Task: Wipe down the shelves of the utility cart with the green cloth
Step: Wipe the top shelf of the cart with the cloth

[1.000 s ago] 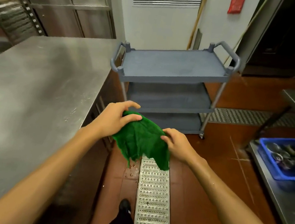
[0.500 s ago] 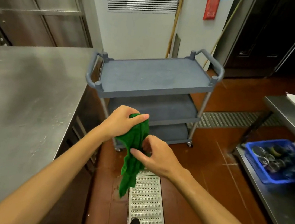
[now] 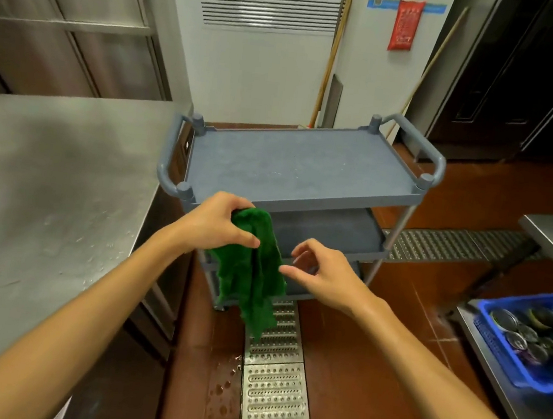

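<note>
Since half a second earlier, the right hand had let go of the green cloth and drawn a little to the side. It sat with fingers loosely curved and spread, holding nothing, its thumb tip just beside the cloth's edge. The left hand pinched the bunched top of the cloth, whose nubby, towel-like fabric hung below it in long crumpled folds. Behind the cloth stood the utility cart, matte grey plastic with three flat rectangular shelves, rounded loop handles and thin metal legs. Its top shelf looked faintly speckled. A brushed steel counter lay to the left. A perforated metal drain grate ran along the glossy red-brown floor.
</note>
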### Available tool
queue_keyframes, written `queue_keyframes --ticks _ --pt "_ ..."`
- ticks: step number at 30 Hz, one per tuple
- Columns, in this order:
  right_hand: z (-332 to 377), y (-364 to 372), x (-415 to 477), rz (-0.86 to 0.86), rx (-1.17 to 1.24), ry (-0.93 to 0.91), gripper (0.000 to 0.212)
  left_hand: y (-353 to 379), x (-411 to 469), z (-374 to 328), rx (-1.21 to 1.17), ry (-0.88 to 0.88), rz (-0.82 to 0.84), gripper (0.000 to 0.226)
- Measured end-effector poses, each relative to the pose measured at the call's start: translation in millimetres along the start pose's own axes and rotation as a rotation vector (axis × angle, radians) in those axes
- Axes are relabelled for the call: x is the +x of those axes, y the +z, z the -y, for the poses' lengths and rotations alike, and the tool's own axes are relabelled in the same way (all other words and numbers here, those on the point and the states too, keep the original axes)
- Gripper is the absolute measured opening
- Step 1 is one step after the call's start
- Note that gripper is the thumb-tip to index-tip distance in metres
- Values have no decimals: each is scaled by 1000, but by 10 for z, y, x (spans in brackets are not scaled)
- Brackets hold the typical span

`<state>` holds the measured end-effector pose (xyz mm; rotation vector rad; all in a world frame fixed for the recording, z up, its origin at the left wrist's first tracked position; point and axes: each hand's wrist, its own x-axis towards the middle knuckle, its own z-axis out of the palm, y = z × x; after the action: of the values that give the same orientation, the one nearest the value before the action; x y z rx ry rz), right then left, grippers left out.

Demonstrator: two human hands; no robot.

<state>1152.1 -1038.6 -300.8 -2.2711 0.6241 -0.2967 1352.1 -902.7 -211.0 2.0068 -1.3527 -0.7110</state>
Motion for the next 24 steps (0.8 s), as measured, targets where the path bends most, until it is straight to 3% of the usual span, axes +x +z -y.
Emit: queue_keyframes --ticks 4,10,18,24 --pt "103 310 311 81 -73 -32 56 -26 230 109 17 11 -16 26" --pt "62 577 857 88 -50 -45 37 -119 557 319 63 -13 -34 23" --pt "-346 400 1540 102 -2 7 8 -358 1158 614 48 -79 -35 30" --pt "-589 -139 2014 11 133 93 10 -738 1614 684 167 -54 49 38"
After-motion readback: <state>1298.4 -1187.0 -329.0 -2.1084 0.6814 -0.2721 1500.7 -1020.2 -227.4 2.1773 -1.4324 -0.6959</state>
